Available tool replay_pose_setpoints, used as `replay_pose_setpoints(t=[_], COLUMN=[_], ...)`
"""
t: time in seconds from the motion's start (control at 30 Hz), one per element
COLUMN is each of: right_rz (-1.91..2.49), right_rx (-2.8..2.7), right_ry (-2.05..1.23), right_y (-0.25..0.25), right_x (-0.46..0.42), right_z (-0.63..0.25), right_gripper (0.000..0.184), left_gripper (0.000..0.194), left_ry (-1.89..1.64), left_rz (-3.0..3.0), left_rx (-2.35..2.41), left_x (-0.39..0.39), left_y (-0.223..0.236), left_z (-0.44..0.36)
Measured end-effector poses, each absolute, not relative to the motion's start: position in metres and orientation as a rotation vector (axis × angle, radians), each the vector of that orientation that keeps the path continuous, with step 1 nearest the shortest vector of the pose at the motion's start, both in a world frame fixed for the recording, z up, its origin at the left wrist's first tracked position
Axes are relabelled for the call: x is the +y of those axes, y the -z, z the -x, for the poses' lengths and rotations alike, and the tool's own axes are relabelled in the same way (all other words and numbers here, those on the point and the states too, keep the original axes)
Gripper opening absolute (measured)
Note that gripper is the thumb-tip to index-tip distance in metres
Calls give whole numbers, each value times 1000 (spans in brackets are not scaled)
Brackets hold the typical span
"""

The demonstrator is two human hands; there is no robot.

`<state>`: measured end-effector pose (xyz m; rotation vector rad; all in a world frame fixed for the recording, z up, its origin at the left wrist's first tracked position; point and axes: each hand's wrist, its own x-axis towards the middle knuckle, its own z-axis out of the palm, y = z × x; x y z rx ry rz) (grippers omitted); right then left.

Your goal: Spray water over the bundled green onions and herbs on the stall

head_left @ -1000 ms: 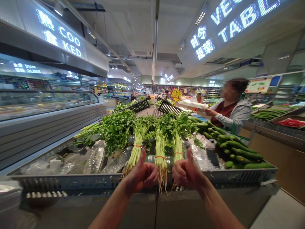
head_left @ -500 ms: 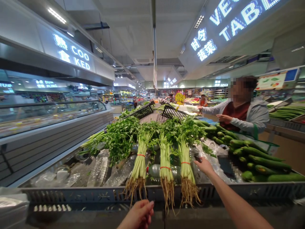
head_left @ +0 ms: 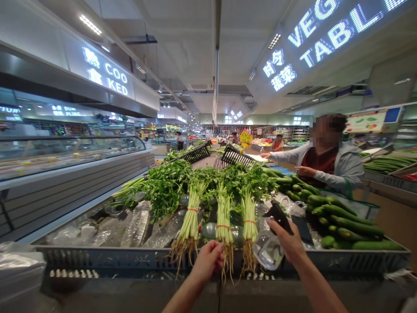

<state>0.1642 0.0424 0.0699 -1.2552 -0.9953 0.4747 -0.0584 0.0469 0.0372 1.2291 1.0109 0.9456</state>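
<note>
My right hand [head_left: 291,241] is wrapped round a spray bottle [head_left: 269,251] with a clear body and a black trigger head [head_left: 277,216]. The bottle is tilted over the front rim of the stall, right of the celery. My left hand [head_left: 210,259] has its fingers curled in, with nothing visible in them, in front of the roots of the middle celery bunch [head_left: 223,213]. A left bunch [head_left: 193,215] and a right bunch [head_left: 249,213] lie beside it, each tied with a red band, roots hanging over the rim.
Leafy greens [head_left: 166,182] lie behind and left of the bunches. Plastic bottles [head_left: 138,224] line the bed inside the grey crate edge [head_left: 120,259]. Green gourds [head_left: 348,219] are piled at right, where a person [head_left: 325,161] reaches over the stall. Black crates [head_left: 236,156] stand behind.
My right hand has lifted the spray bottle from the bed toward me. My left hand has moved up and right to the celery roots. The view has shifted slightly.
</note>
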Motion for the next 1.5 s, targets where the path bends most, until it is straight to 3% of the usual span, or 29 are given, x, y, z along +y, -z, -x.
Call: replay_pose_setpoints(t=[0.2, 0.43, 1.07, 1.27, 1.5], right_rz=[1284, 1344, 1337, 1292, 1285], right_rx=[-971, -947, -1035, -997, -1052], right_ry=[-520, -415, -259, -244, -197], right_y=[-42, -22, -40, -46, -53], right_x=[-11, -49, -54, -47, -48], right_z=[-140, -128, -130, -137, -137], right_gripper=[38, 33, 42, 33, 43], left_gripper=[41, 43, 46, 47, 45], left_ry=[-1209, -1368, -1570, -1655, -1799], left_rz=[-1233, -1178, -1106, -1118, -1160], left_rx=[893, 907, 978, 983, 1042], left_x=[47, 43, 56, 62, 72], left_y=[-64, -54, -65, -69, -78], left_z=[39, 47, 76, 76, 78])
